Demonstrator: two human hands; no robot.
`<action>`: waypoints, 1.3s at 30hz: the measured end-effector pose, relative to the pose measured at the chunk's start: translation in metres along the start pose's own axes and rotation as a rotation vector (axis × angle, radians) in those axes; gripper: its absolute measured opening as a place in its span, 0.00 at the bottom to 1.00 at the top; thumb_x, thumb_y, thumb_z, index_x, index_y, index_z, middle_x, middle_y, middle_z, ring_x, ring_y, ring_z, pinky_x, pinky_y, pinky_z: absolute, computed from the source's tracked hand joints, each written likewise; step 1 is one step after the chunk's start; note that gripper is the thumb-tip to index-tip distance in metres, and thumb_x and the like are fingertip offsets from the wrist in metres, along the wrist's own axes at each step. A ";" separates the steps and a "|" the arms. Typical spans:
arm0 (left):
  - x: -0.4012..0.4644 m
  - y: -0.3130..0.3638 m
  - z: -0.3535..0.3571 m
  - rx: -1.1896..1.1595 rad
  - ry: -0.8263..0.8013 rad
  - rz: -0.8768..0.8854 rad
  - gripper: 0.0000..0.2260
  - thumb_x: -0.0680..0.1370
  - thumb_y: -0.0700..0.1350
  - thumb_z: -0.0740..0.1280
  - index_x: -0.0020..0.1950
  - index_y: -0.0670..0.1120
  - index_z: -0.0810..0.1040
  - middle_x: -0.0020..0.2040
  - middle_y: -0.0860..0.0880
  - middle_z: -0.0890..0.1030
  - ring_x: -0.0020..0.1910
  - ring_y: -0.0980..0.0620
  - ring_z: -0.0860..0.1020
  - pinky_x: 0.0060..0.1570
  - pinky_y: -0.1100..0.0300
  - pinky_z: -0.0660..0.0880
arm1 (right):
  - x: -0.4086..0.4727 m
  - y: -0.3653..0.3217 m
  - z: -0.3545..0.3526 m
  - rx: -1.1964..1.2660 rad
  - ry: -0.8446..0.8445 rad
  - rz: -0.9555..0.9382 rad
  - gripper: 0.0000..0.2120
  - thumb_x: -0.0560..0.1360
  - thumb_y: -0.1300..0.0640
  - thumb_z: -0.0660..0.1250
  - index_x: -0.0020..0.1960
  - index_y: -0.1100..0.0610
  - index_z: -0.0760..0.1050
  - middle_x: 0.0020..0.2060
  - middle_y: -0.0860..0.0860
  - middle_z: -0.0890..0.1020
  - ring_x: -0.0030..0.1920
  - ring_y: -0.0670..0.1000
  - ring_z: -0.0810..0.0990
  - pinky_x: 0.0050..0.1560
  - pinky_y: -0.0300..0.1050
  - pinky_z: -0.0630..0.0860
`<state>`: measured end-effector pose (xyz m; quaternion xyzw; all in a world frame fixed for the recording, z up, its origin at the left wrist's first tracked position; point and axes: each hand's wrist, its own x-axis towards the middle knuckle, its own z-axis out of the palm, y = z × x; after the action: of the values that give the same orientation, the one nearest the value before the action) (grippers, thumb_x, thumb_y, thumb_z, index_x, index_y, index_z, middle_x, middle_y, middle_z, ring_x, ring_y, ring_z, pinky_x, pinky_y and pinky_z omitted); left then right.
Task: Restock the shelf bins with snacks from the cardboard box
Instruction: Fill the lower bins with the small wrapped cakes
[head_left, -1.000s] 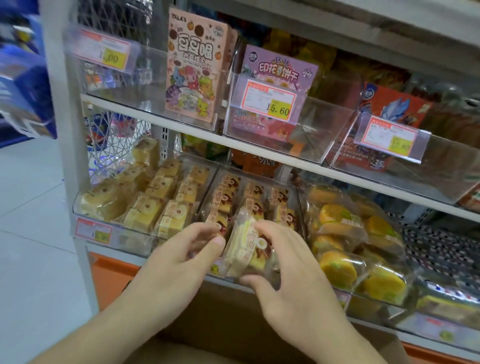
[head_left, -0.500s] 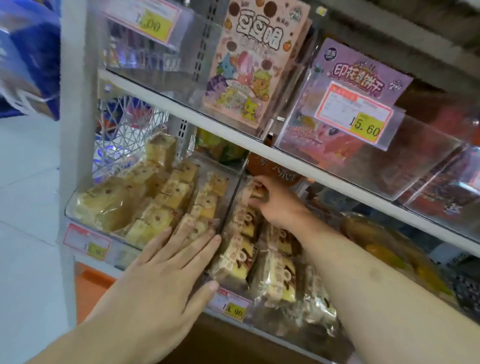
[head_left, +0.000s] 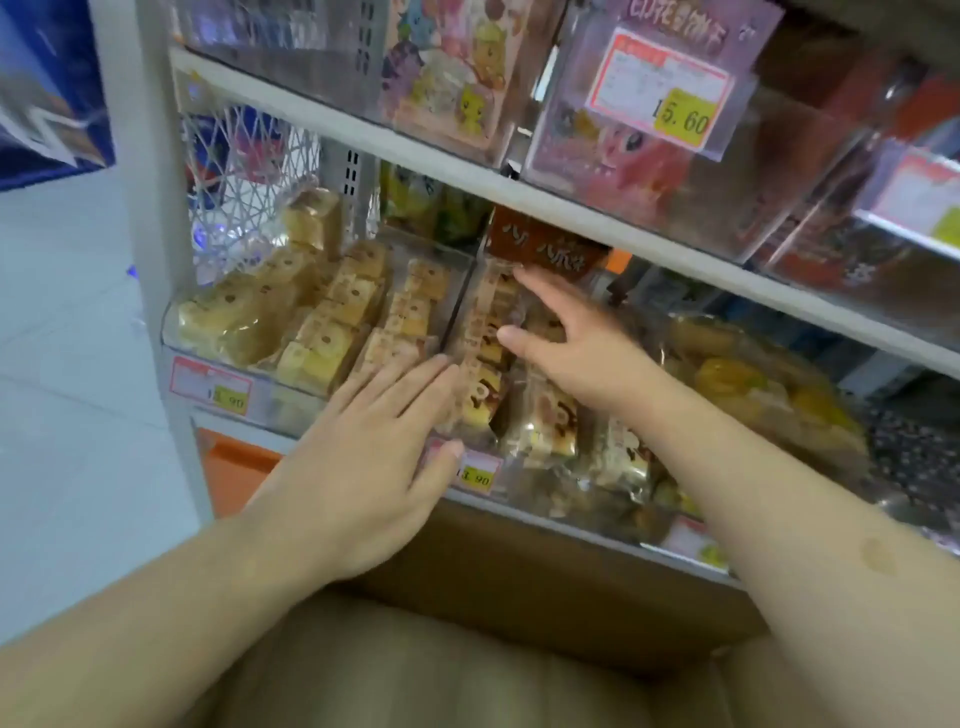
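Clear plastic bin (head_left: 470, 312) in the middle of the lower shelf holds the wrapped cake snacks (head_left: 480, 400); the left hand (head_left: 374, 452) lies flat and loose against its front, and the right hand (head_left: 566, 338) reaches in with fingers spread, seemingly holding nothing. Push the packs back gently so they stand in rows. The upper shelf (head_left: 519, 192) hangs low overhead, and the cardboard box (head_left: 545, 587) sits just below.

A yellow price tag (head_left: 681, 121) on the upper clear bin (head_left: 779, 171) reads "5.60".

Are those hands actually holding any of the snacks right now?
Neither grips anything. The left hand lies flat against the middle bin's front packs; the right hand, fingers spread, rests on packs farther back.
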<state>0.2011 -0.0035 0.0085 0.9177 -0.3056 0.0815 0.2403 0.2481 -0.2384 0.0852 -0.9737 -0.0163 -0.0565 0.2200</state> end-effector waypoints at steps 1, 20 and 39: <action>-0.006 0.008 -0.003 -0.011 0.015 0.024 0.29 0.86 0.63 0.50 0.86 0.58 0.49 0.85 0.61 0.51 0.84 0.60 0.43 0.78 0.62 0.37 | -0.023 -0.004 -0.003 0.008 0.020 -0.053 0.30 0.81 0.38 0.68 0.81 0.41 0.66 0.81 0.42 0.65 0.81 0.44 0.62 0.81 0.48 0.59; -0.156 0.044 0.250 0.015 -1.205 0.254 0.29 0.82 0.63 0.66 0.80 0.54 0.68 0.76 0.52 0.72 0.73 0.49 0.72 0.71 0.53 0.71 | -0.322 0.180 0.241 0.017 -1.133 0.320 0.31 0.76 0.47 0.78 0.76 0.45 0.72 0.70 0.46 0.78 0.65 0.51 0.78 0.64 0.46 0.76; -0.195 0.023 0.330 -0.226 -1.260 -0.260 0.14 0.76 0.44 0.75 0.60 0.54 0.83 0.55 0.55 0.85 0.52 0.57 0.82 0.49 0.66 0.79 | -0.352 0.216 0.281 -0.054 -1.112 0.280 0.23 0.70 0.48 0.79 0.58 0.52 0.72 0.56 0.51 0.76 0.53 0.55 0.79 0.49 0.49 0.79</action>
<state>0.0324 -0.0799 -0.3283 0.7881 -0.2814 -0.5345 0.1181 -0.0606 -0.3149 -0.3005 -0.8551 0.0009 0.4935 0.1589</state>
